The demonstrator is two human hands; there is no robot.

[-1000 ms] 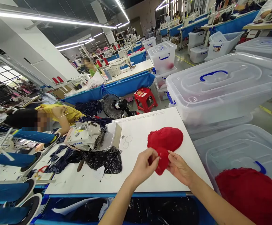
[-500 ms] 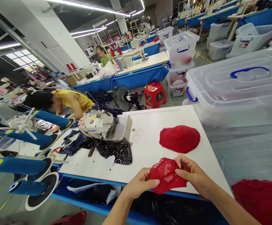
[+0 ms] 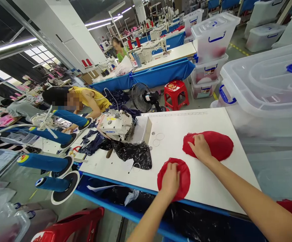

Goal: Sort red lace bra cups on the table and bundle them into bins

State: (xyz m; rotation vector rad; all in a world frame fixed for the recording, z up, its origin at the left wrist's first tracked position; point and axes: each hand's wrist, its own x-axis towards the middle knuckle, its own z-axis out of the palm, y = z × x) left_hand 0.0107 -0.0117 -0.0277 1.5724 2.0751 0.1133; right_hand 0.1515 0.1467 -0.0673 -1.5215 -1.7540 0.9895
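Observation:
A round red lace fabric piece [image 3: 184, 190] lies at the front edge of the white table. My left hand [image 3: 171, 179] rests on top of it, fingers stretched over the cloth. Farther back and to the right is an oval pile of red fabric pieces [image 3: 220, 144]. At the left end of this pile, my right hand [image 3: 200, 148] touches the top, its thumb apart from its fingers. Both sets of fingertips meet the red cloth, and my left palm hides part of the front piece.
Left on the white table [image 3: 206, 188] stands a sewing machine [image 3: 117, 126] with black plastic [image 3: 138, 156] before it. Blue thread cones [image 3: 45, 163] stand farther left. A person in yellow [image 3: 89, 99] works beyond. Clear lidded boxes [image 3: 266, 101] border the right side.
The lace piece held between both hands is now down on the table under my left hand. My right hand has let go and moved to the pile. The view has shifted left.

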